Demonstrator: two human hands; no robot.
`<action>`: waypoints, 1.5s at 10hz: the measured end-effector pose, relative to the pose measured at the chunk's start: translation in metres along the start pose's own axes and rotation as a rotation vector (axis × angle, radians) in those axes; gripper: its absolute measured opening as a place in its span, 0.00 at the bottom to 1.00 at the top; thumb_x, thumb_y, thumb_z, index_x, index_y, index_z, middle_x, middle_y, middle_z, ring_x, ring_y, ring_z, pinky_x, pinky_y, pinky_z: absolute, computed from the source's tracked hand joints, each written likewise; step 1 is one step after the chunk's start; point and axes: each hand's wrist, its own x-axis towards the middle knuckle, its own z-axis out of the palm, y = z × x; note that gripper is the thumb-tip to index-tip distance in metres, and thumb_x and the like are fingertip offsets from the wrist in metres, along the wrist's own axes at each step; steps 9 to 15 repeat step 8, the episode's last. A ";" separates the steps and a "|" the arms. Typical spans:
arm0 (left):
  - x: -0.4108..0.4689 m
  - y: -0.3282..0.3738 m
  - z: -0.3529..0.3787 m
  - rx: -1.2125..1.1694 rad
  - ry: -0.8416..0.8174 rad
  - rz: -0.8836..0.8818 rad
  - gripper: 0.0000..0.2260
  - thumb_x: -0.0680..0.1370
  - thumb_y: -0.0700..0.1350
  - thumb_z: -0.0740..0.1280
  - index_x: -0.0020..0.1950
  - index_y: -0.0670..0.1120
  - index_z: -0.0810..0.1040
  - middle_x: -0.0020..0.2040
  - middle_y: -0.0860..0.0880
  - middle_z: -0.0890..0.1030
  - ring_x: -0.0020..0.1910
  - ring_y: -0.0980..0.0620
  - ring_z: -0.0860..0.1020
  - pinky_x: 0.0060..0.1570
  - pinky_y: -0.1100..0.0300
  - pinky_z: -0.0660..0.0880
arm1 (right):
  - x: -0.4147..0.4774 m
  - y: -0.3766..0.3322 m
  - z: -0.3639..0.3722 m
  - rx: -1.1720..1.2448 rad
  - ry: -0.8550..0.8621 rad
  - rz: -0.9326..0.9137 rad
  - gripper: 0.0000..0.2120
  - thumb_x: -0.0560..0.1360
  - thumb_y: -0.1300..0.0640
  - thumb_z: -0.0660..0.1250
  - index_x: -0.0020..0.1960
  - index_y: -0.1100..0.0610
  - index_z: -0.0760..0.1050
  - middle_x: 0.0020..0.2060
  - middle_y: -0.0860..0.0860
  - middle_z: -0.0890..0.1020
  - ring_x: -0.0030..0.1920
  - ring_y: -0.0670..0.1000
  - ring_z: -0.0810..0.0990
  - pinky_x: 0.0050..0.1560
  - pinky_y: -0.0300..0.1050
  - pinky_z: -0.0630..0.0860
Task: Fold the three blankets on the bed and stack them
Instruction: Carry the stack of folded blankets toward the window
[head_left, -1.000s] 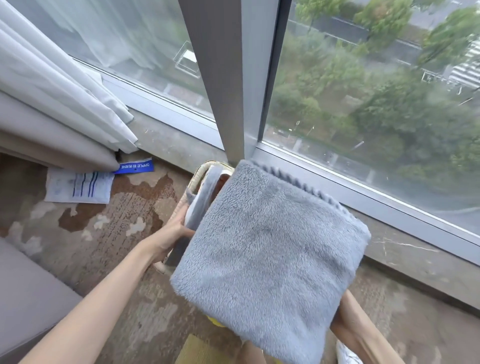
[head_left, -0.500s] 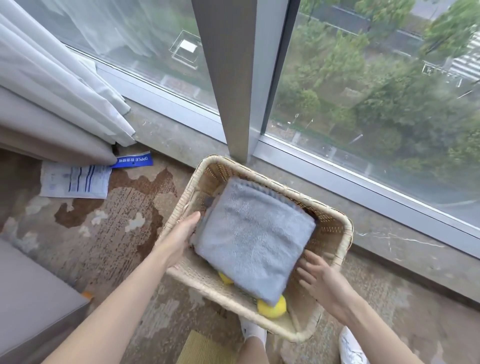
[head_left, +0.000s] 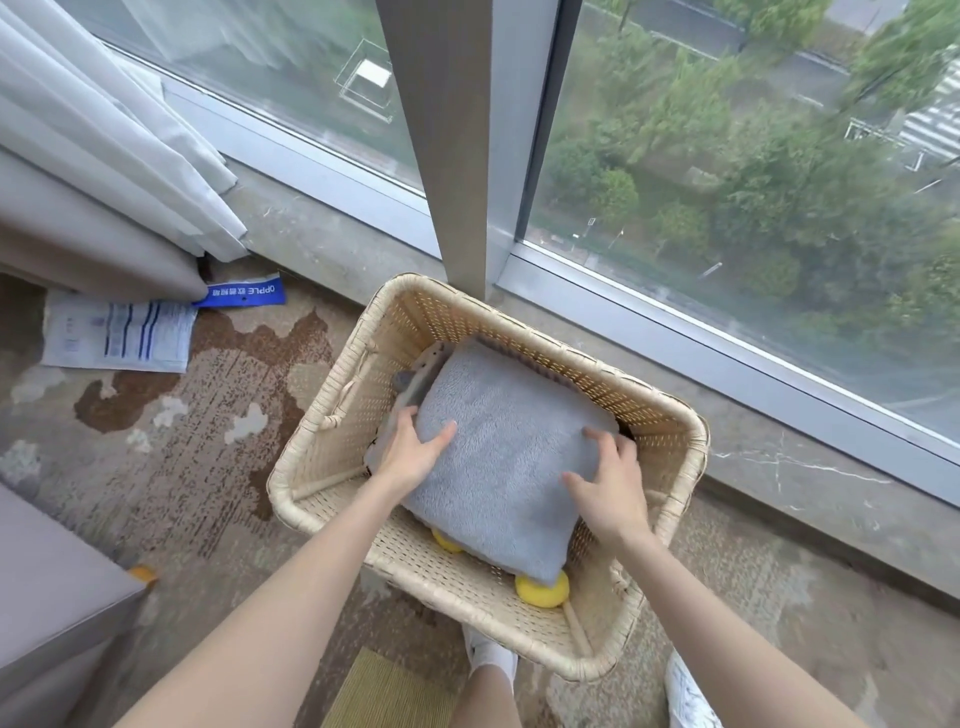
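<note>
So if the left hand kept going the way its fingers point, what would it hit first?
The left hand holds the grey blanket; straight on it would probably meet the darker fabric beside it, then the basket wall.

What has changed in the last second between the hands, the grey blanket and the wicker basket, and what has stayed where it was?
The grey blanket went down from above the basket into it and was let go. Now the left hand grips its left edge and the right hand lies on its right side. The basket, the yellow balls under the blanket and the papers on the carpet stayed put.
</note>
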 end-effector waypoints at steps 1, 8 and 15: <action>0.003 -0.010 0.011 0.105 0.029 0.027 0.31 0.79 0.59 0.63 0.75 0.44 0.59 0.72 0.45 0.71 0.70 0.43 0.70 0.69 0.48 0.66 | 0.007 0.006 0.002 0.096 0.026 0.012 0.35 0.72 0.55 0.70 0.74 0.48 0.58 0.71 0.54 0.60 0.69 0.57 0.66 0.66 0.54 0.68; -0.086 0.086 -0.040 0.129 0.307 0.370 0.11 0.81 0.51 0.63 0.59 0.49 0.78 0.59 0.49 0.78 0.54 0.54 0.76 0.54 0.59 0.71 | -0.021 -0.076 -0.076 -0.176 -0.018 -0.500 0.24 0.76 0.60 0.63 0.71 0.51 0.64 0.66 0.49 0.67 0.64 0.52 0.71 0.56 0.50 0.74; -0.086 0.086 -0.040 0.129 0.307 0.370 0.11 0.81 0.51 0.63 0.59 0.49 0.78 0.59 0.49 0.78 0.54 0.54 0.76 0.54 0.59 0.71 | -0.021 -0.076 -0.076 -0.176 -0.018 -0.500 0.24 0.76 0.60 0.63 0.71 0.51 0.64 0.66 0.49 0.67 0.64 0.52 0.71 0.56 0.50 0.74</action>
